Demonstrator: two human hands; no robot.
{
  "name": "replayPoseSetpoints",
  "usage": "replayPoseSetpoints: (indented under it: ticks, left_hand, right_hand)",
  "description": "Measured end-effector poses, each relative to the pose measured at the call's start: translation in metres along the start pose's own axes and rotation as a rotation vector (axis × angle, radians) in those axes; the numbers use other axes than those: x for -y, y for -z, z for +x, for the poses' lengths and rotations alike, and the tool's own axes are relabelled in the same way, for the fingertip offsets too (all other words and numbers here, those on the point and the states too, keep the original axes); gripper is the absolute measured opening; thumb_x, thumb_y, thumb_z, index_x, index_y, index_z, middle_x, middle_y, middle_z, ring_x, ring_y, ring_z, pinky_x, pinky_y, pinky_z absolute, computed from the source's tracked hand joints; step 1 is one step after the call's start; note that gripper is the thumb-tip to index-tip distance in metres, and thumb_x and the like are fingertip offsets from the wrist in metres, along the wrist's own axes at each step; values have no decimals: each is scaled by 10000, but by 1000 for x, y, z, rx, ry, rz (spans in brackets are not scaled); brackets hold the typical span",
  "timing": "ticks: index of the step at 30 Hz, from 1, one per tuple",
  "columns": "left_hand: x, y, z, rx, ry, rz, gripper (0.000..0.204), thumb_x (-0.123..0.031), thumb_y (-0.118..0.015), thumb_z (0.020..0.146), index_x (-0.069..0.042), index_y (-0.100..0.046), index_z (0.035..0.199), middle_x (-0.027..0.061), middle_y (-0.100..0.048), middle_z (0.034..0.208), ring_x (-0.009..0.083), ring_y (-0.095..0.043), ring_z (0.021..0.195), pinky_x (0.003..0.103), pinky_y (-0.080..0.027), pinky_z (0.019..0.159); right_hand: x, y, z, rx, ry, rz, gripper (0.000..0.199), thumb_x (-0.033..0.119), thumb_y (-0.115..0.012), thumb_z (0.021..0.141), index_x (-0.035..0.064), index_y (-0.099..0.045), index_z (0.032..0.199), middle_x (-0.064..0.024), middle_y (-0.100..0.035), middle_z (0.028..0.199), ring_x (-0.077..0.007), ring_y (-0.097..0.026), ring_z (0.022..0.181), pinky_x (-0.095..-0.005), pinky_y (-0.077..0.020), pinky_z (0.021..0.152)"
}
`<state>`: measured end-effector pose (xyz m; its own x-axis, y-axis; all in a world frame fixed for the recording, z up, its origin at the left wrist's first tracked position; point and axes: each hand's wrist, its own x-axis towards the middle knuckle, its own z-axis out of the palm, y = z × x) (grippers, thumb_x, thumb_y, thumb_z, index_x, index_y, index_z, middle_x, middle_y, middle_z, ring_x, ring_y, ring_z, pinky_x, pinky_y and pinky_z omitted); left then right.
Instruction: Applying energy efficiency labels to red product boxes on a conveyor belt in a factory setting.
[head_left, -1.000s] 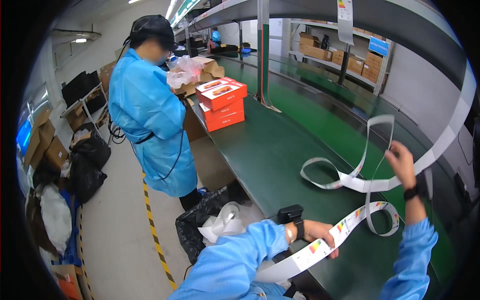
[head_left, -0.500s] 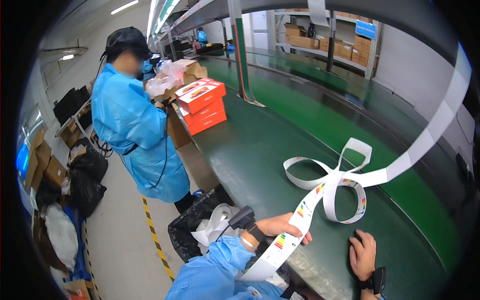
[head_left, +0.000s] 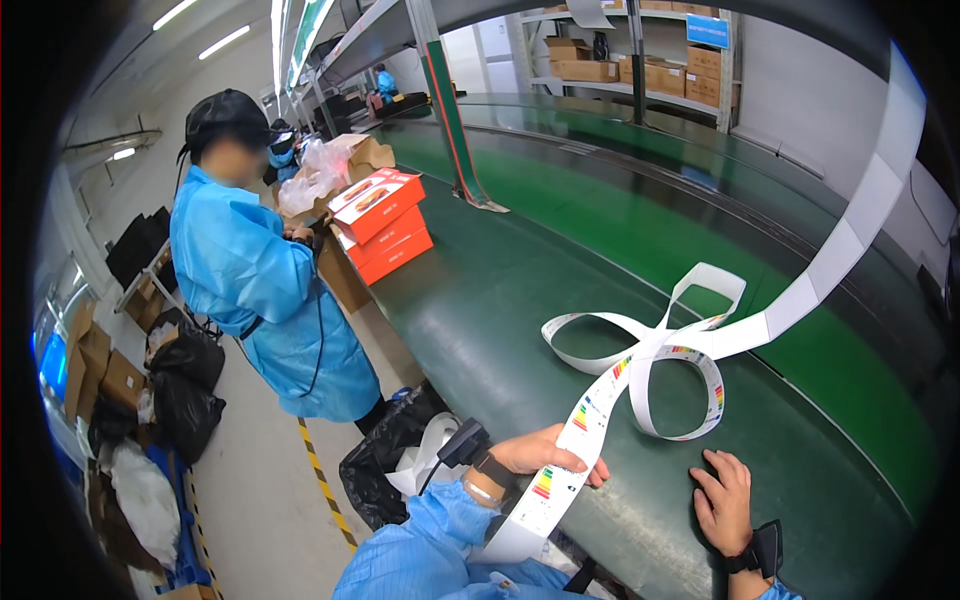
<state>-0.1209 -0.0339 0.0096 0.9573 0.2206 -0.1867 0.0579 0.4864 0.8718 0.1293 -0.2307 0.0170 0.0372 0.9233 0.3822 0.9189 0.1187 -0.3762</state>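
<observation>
A long white strip of labels (head_left: 592, 405) with coloured bar charts runs across the green workbench (head_left: 500, 320). My left hand (head_left: 540, 452) grips the strip near the bench's front edge, its fingertips showing past the strip's right side. Below that hand the strip hangs toward my lap. Beyond it, the strip twists into several loose loops, and a blank-looking stretch climbs to the upper right. To the right of the loops, my right hand (head_left: 724, 502) rests on the bench top with fingers slightly bent and apart, holding nothing and not touching the strip.
Stacked orange boxes (head_left: 382, 225) stand farther along the bench, beside a co-worker (head_left: 255, 270) in a blue gown. A black bag-lined bin (head_left: 375, 470) with white strip scraps sits left of my left arm. A metal post (head_left: 447, 130) rises from the bench.
The view has shifted a little, so the co-worker and boxes appear farther left. My left hand keeps its hold on the strip, and my right hand stays on the bench.
</observation>
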Motion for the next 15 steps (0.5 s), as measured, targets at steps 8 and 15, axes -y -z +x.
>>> replayPoseSetpoints:
  ticks: [8,15]
  left_hand:
    - [0,-1,-4,-19,-6,-14,453,-85,-648,743,70,-451,1121,212,-597,1027,275,-611,929,362,-479,847]
    - [1,2,1,-4,-12,-1,455,-79,-645,744,70,-446,1124,211,-597,1026,273,-611,930,362,-480,846]
  right_hand:
    - [4,2,1,-9,9,13,302,55,-603,660,45,-613,962,-149,-512,1165,-347,-439,1095,-455,-337,919]
    - [1,0,0,-19,9,-1,295,61,-602,663,50,-616,958,-146,-516,1160,-346,-440,1094,-456,-341,915]
